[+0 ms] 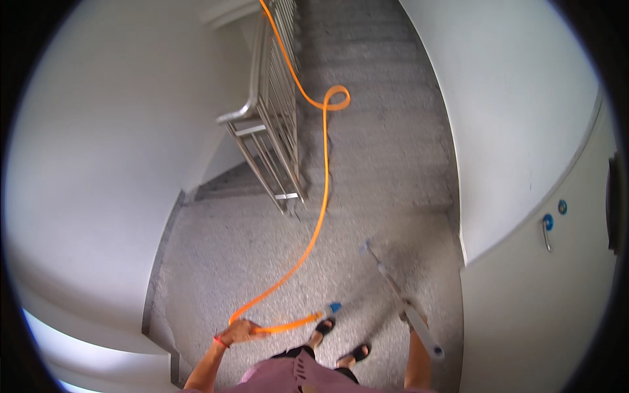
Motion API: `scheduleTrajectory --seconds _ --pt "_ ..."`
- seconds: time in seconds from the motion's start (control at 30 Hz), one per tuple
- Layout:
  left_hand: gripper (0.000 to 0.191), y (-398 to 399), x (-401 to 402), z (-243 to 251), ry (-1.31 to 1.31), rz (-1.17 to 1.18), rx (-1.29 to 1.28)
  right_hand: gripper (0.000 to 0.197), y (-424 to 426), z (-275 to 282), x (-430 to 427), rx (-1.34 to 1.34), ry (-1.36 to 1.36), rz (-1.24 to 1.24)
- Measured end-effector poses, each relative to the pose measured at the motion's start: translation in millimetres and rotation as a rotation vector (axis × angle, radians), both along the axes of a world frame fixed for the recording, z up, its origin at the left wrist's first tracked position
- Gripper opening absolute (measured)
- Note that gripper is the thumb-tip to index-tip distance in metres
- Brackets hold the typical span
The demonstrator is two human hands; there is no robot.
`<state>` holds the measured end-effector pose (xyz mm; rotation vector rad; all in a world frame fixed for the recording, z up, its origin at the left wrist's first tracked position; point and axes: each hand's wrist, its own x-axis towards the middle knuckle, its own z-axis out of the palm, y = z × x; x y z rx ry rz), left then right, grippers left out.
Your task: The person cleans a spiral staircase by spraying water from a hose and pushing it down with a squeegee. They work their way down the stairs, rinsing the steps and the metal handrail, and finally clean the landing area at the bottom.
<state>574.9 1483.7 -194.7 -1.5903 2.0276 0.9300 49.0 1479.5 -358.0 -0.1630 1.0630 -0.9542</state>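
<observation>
My left hand (pixel 241 332), with a red band at its wrist, is closed around an orange flat hose (pixel 325 172). A short end of the hose points right and carries a blue and whitish fitting (pixel 333 308). From the hand the hose runs up over the landing, makes a loop on the stairs and follows the railing out of view at the top. My right hand (pixel 407 309) grips a long pale wand-like tool (pixel 423 331), slanting up-left to a thin rod with a small blue tip above the floor. The tool is blurred, and its exact kind cannot be told.
A metal stair railing (pixel 282 147) stands left of the grey stairs (pixel 378 113). My feet in black sandals are on the speckled landing (pixel 226 255). White walls curve along both sides. At the right is a pale door (pixel 521 294) with a metal handle (pixel 547 231) and blue-ringed fittings.
</observation>
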Motion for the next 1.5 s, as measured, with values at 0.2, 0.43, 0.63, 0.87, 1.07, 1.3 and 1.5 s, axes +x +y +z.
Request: scheduleTrajectory --seconds 0.2,0.43,0.63,0.87,1.07,1.3,1.5 --pt "0.046 -0.5 -35.4 19.7 0.226 0.316 0.048 0.025 84.7 -45.5 -33.6 0.321 -0.764 -0.319" --pt "0.042 -14.2 -27.4 -13.8 0.415 0.421 0.085 0.024 139.2 -2.9 -3.8 0.331 -0.149 -0.546" --pt "0.041 -34.7 -51.5 -24.2 0.427 0.319 0.108 0.023 78.2 -22.7 -58.0 0.153 -0.391 -0.462" --pt "0.042 -22.0 -97.6 -21.5 0.451 0.335 0.302 0.021 -23.4 -98.2 -124.3 -0.025 -0.077 -0.447" --pt "0.043 -2.4 -93.3 -45.5 0.413 0.343 0.251 0.012 85.6 -76.0 -122.0 0.151 -0.159 -0.522" --pt "0.049 -6.7 -126.3 -61.5 0.371 0.170 0.325 0.028 206.9 55.7 -126.7 0.331 0.332 -0.100" --pt "0.052 15.1 -126.2 -60.3 0.366 0.106 0.305 0.039 262.9 133.7 -59.4 0.322 0.523 0.180"
